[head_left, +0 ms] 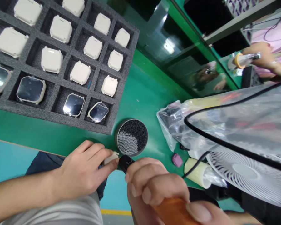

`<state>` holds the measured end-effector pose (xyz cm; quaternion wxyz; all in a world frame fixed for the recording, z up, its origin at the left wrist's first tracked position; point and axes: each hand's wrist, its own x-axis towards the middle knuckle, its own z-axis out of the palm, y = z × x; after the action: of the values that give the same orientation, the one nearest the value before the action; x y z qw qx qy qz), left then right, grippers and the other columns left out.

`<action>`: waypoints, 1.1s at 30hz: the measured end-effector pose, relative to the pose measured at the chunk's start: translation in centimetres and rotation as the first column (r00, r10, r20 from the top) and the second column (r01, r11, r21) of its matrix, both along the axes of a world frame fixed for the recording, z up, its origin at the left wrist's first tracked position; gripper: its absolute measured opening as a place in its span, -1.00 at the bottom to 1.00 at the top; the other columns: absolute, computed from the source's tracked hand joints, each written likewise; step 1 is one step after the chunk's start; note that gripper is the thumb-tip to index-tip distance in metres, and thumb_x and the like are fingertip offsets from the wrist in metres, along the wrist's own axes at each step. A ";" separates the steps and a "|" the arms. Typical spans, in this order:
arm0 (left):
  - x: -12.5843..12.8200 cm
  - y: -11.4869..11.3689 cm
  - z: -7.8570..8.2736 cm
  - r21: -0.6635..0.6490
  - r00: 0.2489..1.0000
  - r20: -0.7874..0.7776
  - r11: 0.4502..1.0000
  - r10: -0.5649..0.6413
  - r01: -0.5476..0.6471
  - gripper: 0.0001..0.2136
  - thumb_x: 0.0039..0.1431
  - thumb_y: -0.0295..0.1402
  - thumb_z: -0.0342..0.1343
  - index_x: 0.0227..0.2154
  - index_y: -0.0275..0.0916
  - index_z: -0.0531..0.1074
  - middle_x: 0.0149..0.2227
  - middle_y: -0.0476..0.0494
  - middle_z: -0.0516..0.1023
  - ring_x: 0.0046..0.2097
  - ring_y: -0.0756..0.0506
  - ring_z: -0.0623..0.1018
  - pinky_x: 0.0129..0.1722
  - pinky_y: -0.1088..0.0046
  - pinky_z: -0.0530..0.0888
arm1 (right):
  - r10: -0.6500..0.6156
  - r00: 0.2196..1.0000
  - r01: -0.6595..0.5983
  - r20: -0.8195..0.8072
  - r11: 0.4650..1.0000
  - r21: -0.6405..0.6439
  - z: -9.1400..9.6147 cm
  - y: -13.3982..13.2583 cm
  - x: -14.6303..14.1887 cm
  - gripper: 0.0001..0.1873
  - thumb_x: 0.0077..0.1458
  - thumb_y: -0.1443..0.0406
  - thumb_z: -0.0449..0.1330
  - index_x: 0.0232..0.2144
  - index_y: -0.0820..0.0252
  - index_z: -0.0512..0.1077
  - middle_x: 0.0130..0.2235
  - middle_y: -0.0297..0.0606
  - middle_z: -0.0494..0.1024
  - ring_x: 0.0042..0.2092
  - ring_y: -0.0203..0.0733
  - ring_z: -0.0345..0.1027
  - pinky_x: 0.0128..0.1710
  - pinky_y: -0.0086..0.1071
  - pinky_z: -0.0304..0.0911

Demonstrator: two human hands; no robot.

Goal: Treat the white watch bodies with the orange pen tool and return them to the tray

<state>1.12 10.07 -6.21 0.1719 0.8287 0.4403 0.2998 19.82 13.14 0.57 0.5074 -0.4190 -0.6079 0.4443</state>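
Note:
My left hand (pixel 84 170) is closed around a small white watch casing (pixel 110 157) at the table's near edge. My right hand (pixel 159 187) grips an electric screwdriver with an orange body (pixel 172 212) and a black tip (pixel 125 162), which meets the casing. Just beyond stands a round tin of tiny screws (pixel 131 137). A dark foam tray (pixel 61 115) at the upper left holds several white casings, some turned screen up.
A crumpled plastic bag (pixel 175 125) lies to the right, beside a white desk fan (pixel 248 175) with a black cable (pixel 224 106). A small purple piece (pixel 177 159) sits on the green table (pixel 142 93). Another person's arm (pixel 264 56) with a tool is at the far right.

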 end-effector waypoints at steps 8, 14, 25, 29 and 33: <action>-0.8 -0.4 0.1 0.025 0.993 -0.088 0.997 -0.076 0.078 -0.69 0.41 -0.41 0.12 0.15 -0.28 0.54 0.23 -0.15 0.56 0.15 -0.27 0.49 0.03 0.07 0.35 | -0.317 0.916 0.350 -0.245 0.931 0.101 -0.1 1.2 -0.1 -0.68 0.35 -0.04 0.10 -0.09 -0.03 0.48 -0.41 -0.47 0.45 -0.50 -0.27 0.32 -0.56 -0.25 0.36; -0.1 -0.4 0.1 0.047 0.996 -0.082 0.999 0.021 -0.017 -0.77 0.39 -0.34 0.23 0.04 -0.28 0.58 0.10 -0.17 0.64 0.07 -0.23 0.52 -0.01 0.13 0.37 | -0.354 0.913 0.354 -0.204 0.935 -0.037 0.9 1.1 0.0 -0.57 0.22 -0.17 0.23 -0.09 -0.06 0.50 -0.40 -0.45 0.50 -0.47 -0.21 0.35 -0.47 -0.16 0.39; -0.8 -0.5 -0.2 0.004 0.994 -0.084 0.998 -0.067 0.067 -0.68 0.38 -0.43 0.18 0.15 -0.23 0.54 0.26 -0.11 0.55 0.19 -0.26 0.50 0.04 0.08 0.37 | -0.327 0.928 0.325 -0.178 0.945 -0.040 0.8 0.9 0.4 -0.59 0.30 -0.15 0.14 -0.09 -0.06 0.51 -0.37 -0.42 0.52 -0.44 -0.17 0.41 -0.43 -0.09 0.42; -0.3 -0.4 -0.3 0.041 0.998 -0.069 0.999 -0.012 0.015 -0.76 0.39 -0.35 0.25 0.07 -0.15 0.59 0.15 -0.05 0.62 0.11 -0.20 0.54 0.03 0.13 0.37 | -0.260 0.951 0.252 -0.165 0.965 -0.066 1.2 0.9 0.7 -0.60 0.29 -0.14 0.16 -0.08 -0.05 0.52 -0.35 -0.40 0.53 -0.41 -0.16 0.43 -0.42 -0.08 0.44; -0.2 -0.4 -0.3 0.045 0.998 -0.068 0.999 -0.009 0.012 -0.77 0.40 -0.32 0.25 0.06 -0.15 0.60 0.14 -0.08 0.62 0.11 -0.20 0.54 0.03 0.14 0.37 | -0.310 0.932 0.314 -0.189 0.949 -0.010 0.8 0.9 0.1 -0.57 0.30 -0.15 0.13 -0.09 -0.04 0.51 -0.36 -0.42 0.51 -0.43 -0.19 0.39 -0.44 -0.11 0.42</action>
<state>0.88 9.71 -6.55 0.1398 0.8442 0.4347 0.2807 19.89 14.09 1.32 0.6308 -0.4611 -0.4876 0.3895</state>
